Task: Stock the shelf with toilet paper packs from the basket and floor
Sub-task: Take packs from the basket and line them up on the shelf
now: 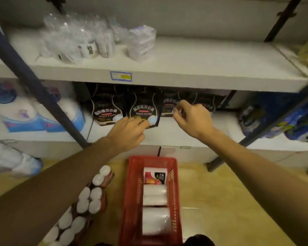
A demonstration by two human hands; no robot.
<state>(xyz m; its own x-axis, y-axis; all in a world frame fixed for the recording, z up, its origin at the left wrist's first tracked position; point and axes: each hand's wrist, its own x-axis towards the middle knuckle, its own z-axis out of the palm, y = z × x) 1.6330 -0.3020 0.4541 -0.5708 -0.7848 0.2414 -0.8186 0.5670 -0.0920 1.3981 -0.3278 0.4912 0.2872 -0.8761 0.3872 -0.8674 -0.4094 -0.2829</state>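
I'd clear room on the middle shelf first: my left hand and right hand, both at frame centre, each pinch a black pouch; slide those aside gently. Toilet paper packs wait in the red basket at bottom centre, with more packs on the yellow floor at lower left

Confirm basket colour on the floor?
Red basket, seen clearly in the head view.
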